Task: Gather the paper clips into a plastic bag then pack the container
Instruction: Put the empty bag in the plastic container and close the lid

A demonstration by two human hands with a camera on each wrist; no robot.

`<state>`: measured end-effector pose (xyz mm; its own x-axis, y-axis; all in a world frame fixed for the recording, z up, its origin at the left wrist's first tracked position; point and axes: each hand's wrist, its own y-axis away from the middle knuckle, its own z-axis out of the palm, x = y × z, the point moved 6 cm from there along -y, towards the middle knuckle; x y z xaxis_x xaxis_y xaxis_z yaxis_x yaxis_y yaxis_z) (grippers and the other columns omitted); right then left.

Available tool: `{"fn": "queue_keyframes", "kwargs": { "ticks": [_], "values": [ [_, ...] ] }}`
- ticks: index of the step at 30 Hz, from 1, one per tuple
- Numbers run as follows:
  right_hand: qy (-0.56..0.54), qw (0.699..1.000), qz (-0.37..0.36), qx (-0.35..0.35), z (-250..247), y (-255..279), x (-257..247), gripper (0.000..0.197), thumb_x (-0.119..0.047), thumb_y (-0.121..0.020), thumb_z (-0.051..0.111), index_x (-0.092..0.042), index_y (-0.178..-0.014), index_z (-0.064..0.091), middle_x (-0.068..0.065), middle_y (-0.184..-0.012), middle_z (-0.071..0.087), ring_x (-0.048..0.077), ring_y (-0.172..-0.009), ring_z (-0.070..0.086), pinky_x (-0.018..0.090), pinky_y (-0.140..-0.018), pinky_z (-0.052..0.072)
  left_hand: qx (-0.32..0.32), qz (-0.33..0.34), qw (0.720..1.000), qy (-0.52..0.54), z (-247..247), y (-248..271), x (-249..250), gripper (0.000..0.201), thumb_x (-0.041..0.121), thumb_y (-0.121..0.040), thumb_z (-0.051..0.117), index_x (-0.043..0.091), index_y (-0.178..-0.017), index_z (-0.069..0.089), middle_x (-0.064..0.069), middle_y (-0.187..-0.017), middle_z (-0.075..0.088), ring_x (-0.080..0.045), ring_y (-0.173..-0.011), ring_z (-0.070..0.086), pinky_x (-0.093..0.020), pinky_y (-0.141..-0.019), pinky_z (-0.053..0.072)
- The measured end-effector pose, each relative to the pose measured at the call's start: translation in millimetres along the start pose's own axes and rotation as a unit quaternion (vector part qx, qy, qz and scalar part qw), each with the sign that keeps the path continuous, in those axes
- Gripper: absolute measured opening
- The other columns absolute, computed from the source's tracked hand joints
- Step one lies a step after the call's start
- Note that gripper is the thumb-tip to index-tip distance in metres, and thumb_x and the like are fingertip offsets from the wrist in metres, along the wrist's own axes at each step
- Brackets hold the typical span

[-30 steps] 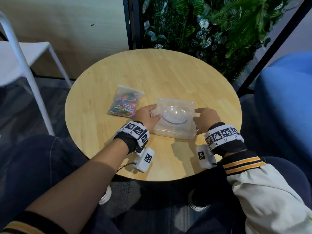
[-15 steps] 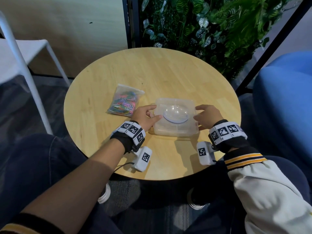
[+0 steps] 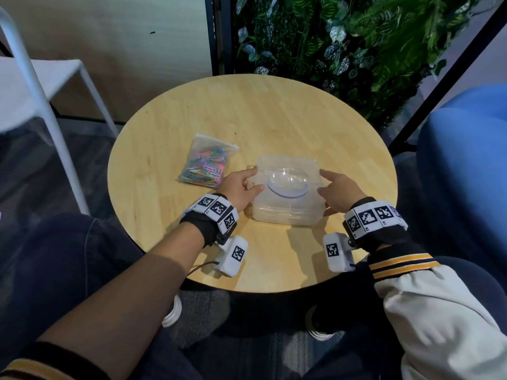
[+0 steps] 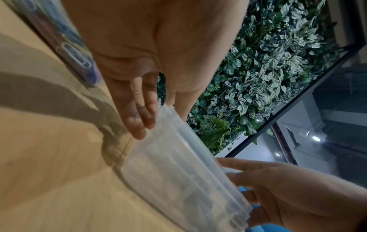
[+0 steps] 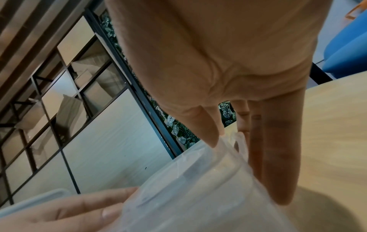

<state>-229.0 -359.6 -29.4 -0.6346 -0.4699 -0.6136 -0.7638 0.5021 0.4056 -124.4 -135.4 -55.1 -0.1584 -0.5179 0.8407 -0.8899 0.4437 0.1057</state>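
On round wooden table (image 3: 274,116), translucent ribbed container (image 3: 286,208) — both hands' grip pinching its lid edges.

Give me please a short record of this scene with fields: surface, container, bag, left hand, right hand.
surface: round wooden table
container: clear plastic container, lid on, at the table's middle
bag: plastic bag of coloured paper clips, lying left of the container, apart from it
left hand: left hand holds the container's left side
right hand: right hand holds its right side
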Motion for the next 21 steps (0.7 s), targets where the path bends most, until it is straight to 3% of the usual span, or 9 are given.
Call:
{"fn": "queue_keyframes", "kwargs": {
  "ticks": [2,5,7,10,12,14,16,18,21],
  "values": [
    [-0.023,1.000,0.010,-0.001,-2,-3,3,0.058,-0.002,-0.093,0.049,-0.023,-0.146,0.039,0.017,-0.119,0.062,0.029,-0.073,0.070,0.045,-0.069,0.061,-0.012,0.000,1.000,0.001,0,0,1,0.060,0.030,-0.085,0.074,0.019,-0.140,0.053,0.001,-0.086,0.054,-0.021,-0.086,0.061,-0.036,-0.092,0.053],
    [-0.078,0.997,0.025,-0.006,-3,-3,7,0.054,0.007,-0.089,0.053,-0.012,-0.139,0.046,0.019,-0.115,0.060,0.032,-0.077,0.067,0.047,-0.067,0.060,-0.022,-0.018,1.000,0.014,-1,2,0,0.059,0.027,-0.083,0.077,0.015,-0.137,0.056,-0.008,-0.107,0.064,-0.025,-0.104,0.064,-0.038,-0.099,0.051],
    [-0.091,0.996,0.023,0.004,-3,-1,8,0.049,0.006,-0.089,0.055,-0.011,-0.134,0.050,0.012,-0.099,0.061,0.033,-0.077,0.067,0.048,-0.067,0.060,-0.018,-0.041,0.999,0.016,-1,3,0,0.056,0.024,-0.082,0.077,0.016,-0.134,0.058,-0.004,-0.099,0.063,-0.027,-0.100,0.066,-0.040,-0.096,0.053],
    [-0.080,0.996,0.013,0.035,-5,1,4,0.036,-0.006,-0.090,0.060,-0.019,-0.124,0.055,0.002,-0.084,0.062,0.025,-0.066,0.068,0.039,-0.062,0.061,0.000,-0.092,0.994,0.052,-3,2,3,0.058,0.017,-0.079,0.078,0.019,-0.133,0.058,0.001,-0.081,0.059,-0.029,-0.090,0.069,-0.043,-0.088,0.058],
    [-0.076,0.996,0.020,0.049,-8,2,4,0.032,-0.013,-0.090,0.064,-0.021,-0.120,0.059,0.003,-0.083,0.067,0.024,-0.064,0.070,0.039,-0.068,0.061,0.015,-0.139,0.988,0.073,-5,1,4,0.074,0.012,-0.074,0.081,0.019,-0.140,0.049,-0.002,-0.089,0.064,-0.028,-0.091,0.069,-0.044,-0.085,0.059],
    [-0.115,0.992,0.041,0.040,-10,3,6,0.037,-0.010,-0.087,0.067,-0.022,-0.121,0.061,0.009,-0.088,0.069,0.023,-0.063,0.070,0.036,-0.067,0.060,0.019,-0.191,0.975,0.116,-7,0,1,0.079,0.008,-0.071,0.084,0.010,-0.141,0.047,-0.010,-0.110,0.067,-0.029,-0.095,0.069,-0.044,-0.085,0.059],
    [-0.172,0.983,0.063,0.022,-11,5,10,0.044,-0.001,-0.085,0.069,-0.019,-0.124,0.060,0.016,-0.098,0.070,0.025,-0.065,0.070,0.033,-0.061,0.059,0.004,-0.212,0.964,0.160,-5,1,0,0.050,0.001,-0.071,0.083,0.004,-0.116,0.065,-0.016,-0.110,0.071,-0.028,-0.091,0.072,-0.043,-0.085,0.060],
    [-0.206,0.975,0.078,0.028,-12,7,13,0.045,0.000,-0.082,0.072,-0.016,-0.123,0.061,0.018,-0.102,0.070,0.028,-0.069,0.072,0.035,-0.061,0.060,0.005,-0.208,0.965,0.157,-4,1,-3,0.024,0.003,-0.068,0.084,0.014,-0.085,0.071,-0.016,-0.098,0.075,-0.028,-0.086,0.074,-0.043,-0.084,0.060],
    [-0.221,0.970,0.088,0.044,-11,8,17,0.034,-0.009,-0.077,0.080,-0.005,-0.108,0.067,0.017,-0.091,0.074,0.028,-0.067,0.074,0.038,-0.067,0.062,0.046,-0.189,0.972,0.131,-7,-1,-5,0.024,0.015,-0.064,0.086,0.024,-0.068,0.064,-0.005,-0.084,0.074,-0.027,-0.085,0.073,-0.041,-0.085,0.059]
  ]
}}
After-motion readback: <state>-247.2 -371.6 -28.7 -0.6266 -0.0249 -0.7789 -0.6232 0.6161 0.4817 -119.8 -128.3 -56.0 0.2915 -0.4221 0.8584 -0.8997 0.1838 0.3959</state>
